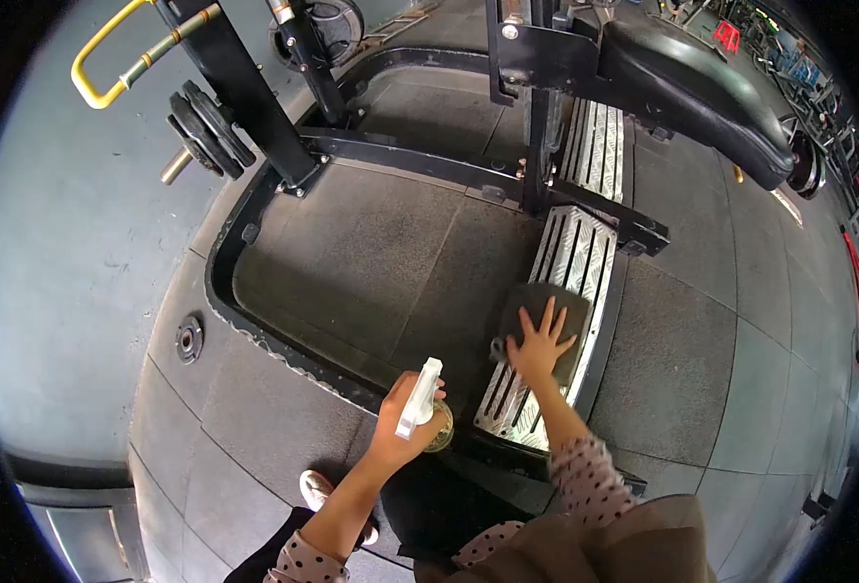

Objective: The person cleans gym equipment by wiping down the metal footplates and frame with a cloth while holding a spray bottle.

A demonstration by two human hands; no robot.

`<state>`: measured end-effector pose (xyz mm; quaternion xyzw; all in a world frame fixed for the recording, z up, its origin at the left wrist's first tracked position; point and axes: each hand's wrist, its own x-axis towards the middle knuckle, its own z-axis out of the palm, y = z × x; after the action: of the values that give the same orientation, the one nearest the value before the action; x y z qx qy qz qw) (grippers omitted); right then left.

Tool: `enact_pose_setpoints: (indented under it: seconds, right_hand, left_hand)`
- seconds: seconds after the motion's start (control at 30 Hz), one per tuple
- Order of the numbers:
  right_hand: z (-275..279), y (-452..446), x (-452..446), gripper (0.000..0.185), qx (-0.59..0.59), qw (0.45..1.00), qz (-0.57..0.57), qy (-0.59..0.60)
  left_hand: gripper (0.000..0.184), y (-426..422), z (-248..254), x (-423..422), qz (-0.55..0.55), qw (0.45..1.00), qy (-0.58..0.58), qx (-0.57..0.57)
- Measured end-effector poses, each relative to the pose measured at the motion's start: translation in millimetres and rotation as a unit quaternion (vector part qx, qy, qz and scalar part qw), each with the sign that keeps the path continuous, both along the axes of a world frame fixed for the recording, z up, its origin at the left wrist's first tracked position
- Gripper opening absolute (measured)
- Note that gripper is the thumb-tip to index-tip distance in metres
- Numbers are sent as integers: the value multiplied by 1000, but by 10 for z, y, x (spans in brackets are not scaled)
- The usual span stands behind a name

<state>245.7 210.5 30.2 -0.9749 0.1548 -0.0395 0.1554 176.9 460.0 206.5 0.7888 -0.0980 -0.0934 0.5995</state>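
Observation:
My left hand [405, 428] is closed round a spray bottle [419, 398] with a white trigger head. The bottle's lower part looks clear and yellowish, and is mostly hidden by the hand. My right hand [539, 347] lies flat with fingers spread on a dark cloth [570, 303]. Beneath the cloth is a silver diamond-plate foot platform [583, 243] with dark slots running along it, and the cloth covers part of its near section.
A black machine frame [288, 364] loops across the rubber floor. A black padded seat [696, 87] overhangs at upper right. Weight plates [206, 131] and a yellow handle [99, 92] stand at left. A small round plate [188, 338] lies on the floor near the wall.

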Motion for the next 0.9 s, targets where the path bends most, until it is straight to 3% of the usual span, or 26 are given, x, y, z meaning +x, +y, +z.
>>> enact_pose_setpoints:
  seconds: [0.23, 0.33, 0.47, 0.57, 0.7, 0.83, 0.9]
  right_hand:
    - [205, -561, 991, 57, -26, 993, 15, 116]
    - [144, -605, 1105, 53, -47, 991, 28, 120]
    - [-244, -531, 651, 48, -110, 989, 96, 16]
    - [-166, -190, -236, 45, -81, 981, 171, -48]
    - [-16, 272, -1267, 42, 29, 975, 219, 7]
    - [2, 71, -983, 37, 24, 972, 234, 5]
    - [-65, -172, -548, 35, 19, 972, 225, -71]
  left_hand:
    - [41, 18, -134, -9, 40, 991, -98, 77]
    - [39, -24, -167, -112, 90, 992, -83, 33]
    - [38, -21, -184, -131, 116, 987, -100, 49]
    - [38, -12, -277, -115, 122, 987, -100, 35]
    - [38, 8, -481, -127, 120, 987, -104, 39]
    - [34, -3, -485, -154, 121, 987, -96, 37]
    - [33, 28, -478, -178, 117, 985, -112, 55]
